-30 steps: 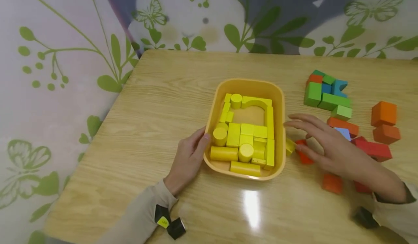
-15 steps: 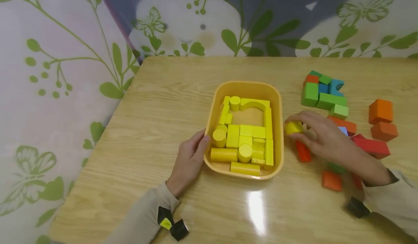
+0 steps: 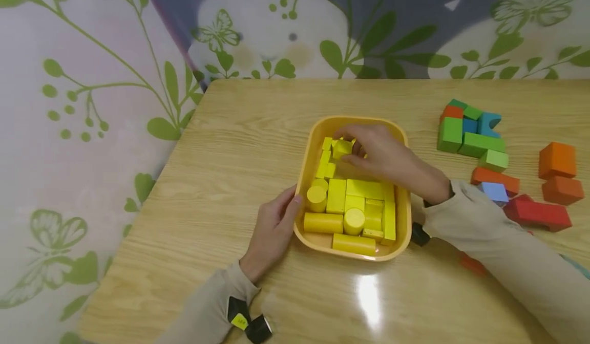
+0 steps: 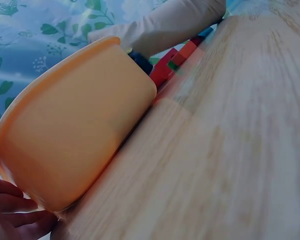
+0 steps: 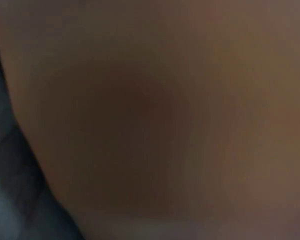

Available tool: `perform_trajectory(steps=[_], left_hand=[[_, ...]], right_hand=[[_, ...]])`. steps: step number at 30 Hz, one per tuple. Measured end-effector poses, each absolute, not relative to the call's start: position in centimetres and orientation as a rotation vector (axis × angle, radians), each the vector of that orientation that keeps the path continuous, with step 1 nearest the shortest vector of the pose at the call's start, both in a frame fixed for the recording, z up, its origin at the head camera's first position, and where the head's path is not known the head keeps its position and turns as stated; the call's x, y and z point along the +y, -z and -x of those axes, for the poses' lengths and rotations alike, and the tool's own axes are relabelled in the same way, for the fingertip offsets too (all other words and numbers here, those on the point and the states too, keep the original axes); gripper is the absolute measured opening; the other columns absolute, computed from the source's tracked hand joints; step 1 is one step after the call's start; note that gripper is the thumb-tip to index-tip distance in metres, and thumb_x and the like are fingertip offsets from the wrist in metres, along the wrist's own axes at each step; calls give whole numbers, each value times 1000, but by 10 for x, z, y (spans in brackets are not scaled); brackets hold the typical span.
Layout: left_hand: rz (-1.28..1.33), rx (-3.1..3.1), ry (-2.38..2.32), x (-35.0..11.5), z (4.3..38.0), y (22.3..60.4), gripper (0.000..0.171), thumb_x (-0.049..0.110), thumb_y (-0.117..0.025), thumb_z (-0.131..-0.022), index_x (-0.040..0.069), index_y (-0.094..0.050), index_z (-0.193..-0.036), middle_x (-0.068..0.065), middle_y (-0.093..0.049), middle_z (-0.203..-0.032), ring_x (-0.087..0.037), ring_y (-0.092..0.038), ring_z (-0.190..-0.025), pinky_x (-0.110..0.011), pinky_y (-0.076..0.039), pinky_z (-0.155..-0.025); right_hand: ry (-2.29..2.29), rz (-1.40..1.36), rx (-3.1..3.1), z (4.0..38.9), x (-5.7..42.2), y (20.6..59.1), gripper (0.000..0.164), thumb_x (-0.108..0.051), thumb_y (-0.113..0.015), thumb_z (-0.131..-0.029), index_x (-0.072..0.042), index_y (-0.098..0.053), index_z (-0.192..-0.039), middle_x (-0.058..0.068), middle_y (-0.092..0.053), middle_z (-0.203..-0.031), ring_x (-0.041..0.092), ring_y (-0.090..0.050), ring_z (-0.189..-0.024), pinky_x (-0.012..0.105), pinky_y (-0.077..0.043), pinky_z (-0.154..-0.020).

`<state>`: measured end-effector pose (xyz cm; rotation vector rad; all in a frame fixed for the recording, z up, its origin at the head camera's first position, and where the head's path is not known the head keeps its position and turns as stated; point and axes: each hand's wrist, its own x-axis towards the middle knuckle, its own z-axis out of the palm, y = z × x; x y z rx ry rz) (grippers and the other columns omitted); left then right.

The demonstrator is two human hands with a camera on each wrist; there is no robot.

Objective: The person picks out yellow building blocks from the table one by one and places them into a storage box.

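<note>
In the head view a yellow-orange plastic tub (image 3: 404,241) stands on the table with several yellow toy blocks lying in it. My left hand (image 3: 273,226) holds the tub's left side, thumb at the rim. Its fingers (image 4: 20,205) touch the outer wall in the left wrist view. Over the far part of the tub, my right hand (image 3: 380,152) pinches a yellow block (image 3: 342,150) between thumb and fingers. That hand covers the arch block and part of the right-hand row. Only a dark blur fills the right wrist view.
Right of the tub lie green and blue blocks (image 3: 481,144), two orange blocks (image 3: 557,159), a light blue block (image 3: 493,193) and a red block (image 3: 536,213). The right sleeve (image 3: 488,236) hides others. A patterned wall (image 3: 258,31) borders the table's far edge.
My right hand has picked up the yellow block from beside the tub and carried it left, over the tub's far part. The left hand stays at the tub's left side.
</note>
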<state>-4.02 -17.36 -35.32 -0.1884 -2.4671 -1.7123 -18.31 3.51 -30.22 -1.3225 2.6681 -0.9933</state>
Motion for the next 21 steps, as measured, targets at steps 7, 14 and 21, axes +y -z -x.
perform_trajectory(steps=[7,14,21], left_hand=[[213,-2489,1679,-172,41,349,41,24,-42,-104,0,-53,-135,-13,-59,-131,-14,-55,-121,-29,-47,-99],[208,-2506,1678,-174,44,349,41,25,-42,-104,1,-53,-136,-13,-59,-131,-14,-55,-120,-30,-47,-99],[220,-2514,1684,-175,44,351,40,24,-42,-104,0,-54,-135,-13,-60,-130,-15,-56,-119,-31,-48,-99]], right_hand=[[1023,1286,2712,182,30,309,27,-3,-71,-86,1,-56,-108,14,-66,-90,21,-63,-72,34,-55,-63],[986,1354,2737,179,28,312,10,7,-66,-83,1,-61,-89,13,-64,-87,25,-64,-79,35,-57,-69],[964,1413,2736,180,27,318,19,16,-54,-80,2,-65,-87,13,-65,-87,23,-60,-76,32,-54,-67]])
